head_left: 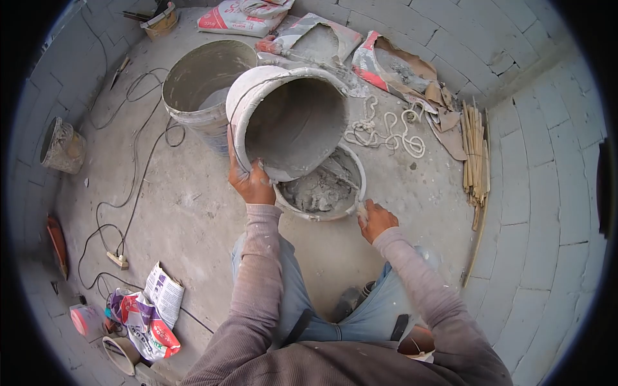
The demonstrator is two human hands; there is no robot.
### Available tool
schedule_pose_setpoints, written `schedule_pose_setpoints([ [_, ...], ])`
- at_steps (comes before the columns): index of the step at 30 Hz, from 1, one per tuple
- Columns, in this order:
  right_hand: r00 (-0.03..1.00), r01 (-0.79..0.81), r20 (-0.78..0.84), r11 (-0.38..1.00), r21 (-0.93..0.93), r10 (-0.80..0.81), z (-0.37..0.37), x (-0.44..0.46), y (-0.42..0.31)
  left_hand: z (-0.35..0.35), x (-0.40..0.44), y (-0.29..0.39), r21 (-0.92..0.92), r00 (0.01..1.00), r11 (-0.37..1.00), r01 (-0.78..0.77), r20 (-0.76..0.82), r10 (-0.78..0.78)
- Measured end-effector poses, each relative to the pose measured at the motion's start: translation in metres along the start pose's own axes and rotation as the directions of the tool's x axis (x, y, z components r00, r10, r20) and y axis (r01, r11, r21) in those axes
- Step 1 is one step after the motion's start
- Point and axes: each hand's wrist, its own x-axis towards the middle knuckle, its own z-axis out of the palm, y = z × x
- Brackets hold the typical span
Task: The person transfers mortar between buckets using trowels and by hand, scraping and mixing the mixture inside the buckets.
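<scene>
My left hand [253,182] grips the rim of a white bucket [241,106], its inside coated with grey mortar. The bucket is tilted, its mouth facing me, above a lower bucket [362,177] on the floor. Lumpy grey mortar [318,193] lies in that lower bucket. At its right rim, my right hand [377,220] is closed around what looks like the light handle of a trowel [362,210]; its blade is partly hidden by the rim and mortar. Behind the tilted bucket stands a large, mortar-stained bucket [177,109].
Mortar bags [241,18], two of them torn open, lie along the back wall. A white rope [389,132] sits on the floor. Wooden sticks [475,154] lean at the right wall. A black cable [136,174] winds across the left floor. Small buckets [64,147] line the left wall.
</scene>
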Motion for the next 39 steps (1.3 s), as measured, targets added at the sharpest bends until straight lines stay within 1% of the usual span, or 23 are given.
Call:
schedule_pose_setpoints([
  [1,1.000,-0.001,0.008,1.000,0.000,0.001,0.001,-0.007,0.001,-0.006,-0.004,0.001,0.000,0.998,0.998,0.063,0.019,-0.063],
  [3,0.988,-0.144,0.072,0.984,0.107,0.137,-0.008,-0.013,0.004,-0.005,-0.005,0.006,-0.058,0.995,0.994,0.095,0.015,-0.095],
  [4,0.990,-0.133,0.064,0.986,0.103,0.127,-0.007,-0.019,0.009,-0.005,-0.002,0.009,-0.120,0.992,0.985,0.124,0.008,-0.123],
  [6,0.989,-0.075,-0.106,0.961,0.265,0.107,-0.001,-0.043,0.028,-0.011,0.000,0.000,-0.147,0.991,0.980,0.137,0.013,-0.137],
  [7,0.990,-0.067,-0.106,0.963,0.261,0.098,-0.004,-0.050,0.033,-0.015,0.001,-0.006,-0.167,0.987,0.973,0.161,0.041,-0.156],
  [10,0.994,-0.002,-0.094,0.852,0.524,0.060,-0.034,-0.067,0.028,-0.015,0.000,-0.013,-0.227,0.984,0.959,0.172,0.078,-0.158],
  [13,0.988,0.111,-0.147,0.837,0.536,-0.037,-0.082,-0.052,-0.010,-0.009,-0.001,-0.005,-0.101,0.977,0.979,0.179,0.139,-0.164],
  [15,0.979,-0.165,0.202,0.492,0.855,-0.023,-0.104,-0.028,-0.036,-0.006,-0.001,-0.006,-0.101,0.965,0.972,0.213,0.176,-0.193],
  [17,0.909,-0.311,0.345,0.171,0.935,-0.234,-0.102,0.007,-0.043,-0.003,-0.001,-0.012,-0.099,0.952,0.964,0.245,0.210,-0.220],
  [19,0.893,-0.367,0.380,0.099,0.925,-0.242,-0.112,0.027,-0.063,-0.004,-0.002,-0.017,-0.281,0.927,0.890,0.360,0.215,-0.307],
  [23,0.859,-0.504,0.480,-0.126,0.855,-0.178,-0.111,0.072,-0.065,-0.006,0.002,-0.006,-0.336,0.910,0.851,0.404,0.240,-0.337],
  [24,0.863,-0.497,0.472,-0.133,0.858,-0.182,-0.121,0.086,-0.062,-0.008,0.003,-0.008,-0.328,0.910,0.856,0.399,0.258,-0.325],
  [27,0.825,-0.563,0.550,-0.120,0.818,-0.125,-0.166,0.112,-0.067,-0.013,0.006,-0.021,-0.255,0.910,0.896,0.363,0.302,-0.283],
  [29,0.908,-0.416,0.415,0.210,0.885,0.048,-0.198,0.105,-0.098,-0.013,0.004,-0.030,-0.197,0.909,0.923,0.329,0.331,-0.254],
  [30,0.911,-0.411,0.410,0.206,0.888,0.051,-0.206,0.103,-0.114,-0.011,0.002,-0.032,-0.165,0.895,0.916,0.365,0.334,-0.296],
  [32,0.946,-0.316,0.270,0.319,0.893,0.180,-0.215,0.102,-0.146,-0.009,-0.002,-0.036,-0.131,0.879,0.910,0.394,0.341,-0.332],
  [33,0.948,-0.310,0.265,0.313,0.898,0.178,-0.217,0.102,-0.156,-0.009,-0.003,-0.038,-0.144,0.812,0.835,0.531,0.367,-0.453],
  [34,0.983,-0.173,0.090,0.674,0.718,0.158,-0.218,0.101,-0.164,-0.010,-0.003,-0.039,-0.149,0.726,0.740,0.655,0.392,-0.564],
  [35,0.995,-0.039,-0.065,0.917,0.398,0.070,-0.218,0.098,-0.171,-0.010,-0.002,-0.042,-0.107,0.747,0.780,0.617,0.393,-0.537],
  [36,0.995,-0.039,-0.070,0.915,0.402,0.073,-0.219,0.096,-0.178,-0.008,-0.002,-0.045,-0.105,0.747,0.782,0.614,0.398,-0.533],
  [37,0.995,0.004,-0.095,0.963,0.269,0.023,-0.223,0.086,-0.186,-0.005,-0.004,-0.043,0.102,0.854,0.937,0.334,0.388,-0.347],
  [38,0.994,0.043,-0.108,0.991,0.130,-0.029,-0.224,0.075,-0.191,-0.001,-0.006,-0.029,0.300,0.897,0.954,0.011,0.419,-0.143],
  [39,0.997,0.075,-0.040,0.988,0.132,-0.070,-0.223,0.066,-0.192,0.000,-0.007,-0.012,0.227,0.855,0.945,0.234,0.416,-0.311],
])
